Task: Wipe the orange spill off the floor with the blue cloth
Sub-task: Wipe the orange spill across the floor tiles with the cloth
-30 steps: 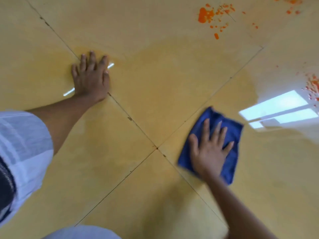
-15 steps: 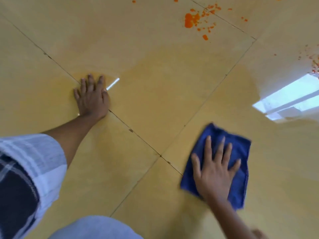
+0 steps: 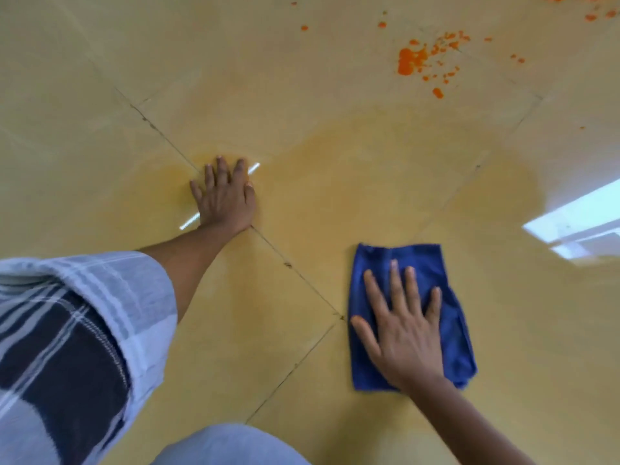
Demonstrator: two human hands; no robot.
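Right grip (image 3: 404, 333) flat on blue cloth (image 3: 419, 263).

Glossy tile floor (image 3: 335, 203); soft blue cloth (image 3: 419, 260).

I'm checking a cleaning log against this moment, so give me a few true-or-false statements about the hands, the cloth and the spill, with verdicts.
1. The right hand presses flat on the blue cloth. True.
2. The left hand holds a second cloth. False: it rests flat on the bare floor, fingers straight.
3. The orange spill lies beyond the cloth, untouched by it. True.
4. The cloth covers the orange splatter. False: the two are well apart.
5. Tile joints run between the two hands. True.
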